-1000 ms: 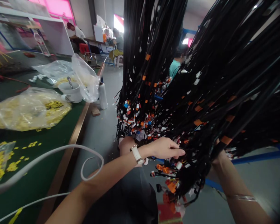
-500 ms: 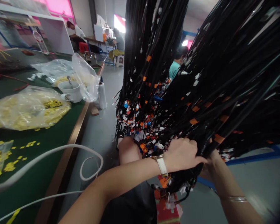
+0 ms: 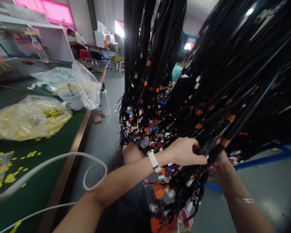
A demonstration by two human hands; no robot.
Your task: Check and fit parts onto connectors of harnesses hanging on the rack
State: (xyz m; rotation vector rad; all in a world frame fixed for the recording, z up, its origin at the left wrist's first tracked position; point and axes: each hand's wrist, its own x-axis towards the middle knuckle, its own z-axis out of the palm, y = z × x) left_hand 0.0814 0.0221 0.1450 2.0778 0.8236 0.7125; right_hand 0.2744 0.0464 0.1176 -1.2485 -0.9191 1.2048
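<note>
Thick hanks of black wire harness [image 3: 203, 149] hang before me, wrapped in places with orange tape [image 3: 225, 141]. My left hand [image 3: 184, 151], with a white-strapped watch [image 3: 153, 160] at its wrist, is closed round the near bundle, thumb in front. Opposite it, my right hand [image 3: 219, 159] grips the same bundle from the right; its fingers are partly hidden behind the cables. Below both hands dangle the harness ends, with white and orange connectors [image 3: 158, 191] spread over my lap.
On the left, a green-topped table [image 3: 63, 139] carries bags of small yellow parts [image 3: 26, 119] and a white mug [image 3: 72, 100] with a spoon. A white cable [image 3: 75, 154] loops past its edge. Blue frame bars [image 3: 264, 158] stand at right. Other people sit farther back.
My left hand has shifted slightly left and its grip has turned. More connector ends now hang below it, spread to the left and lower. The right hand stays at the bundle.
</note>
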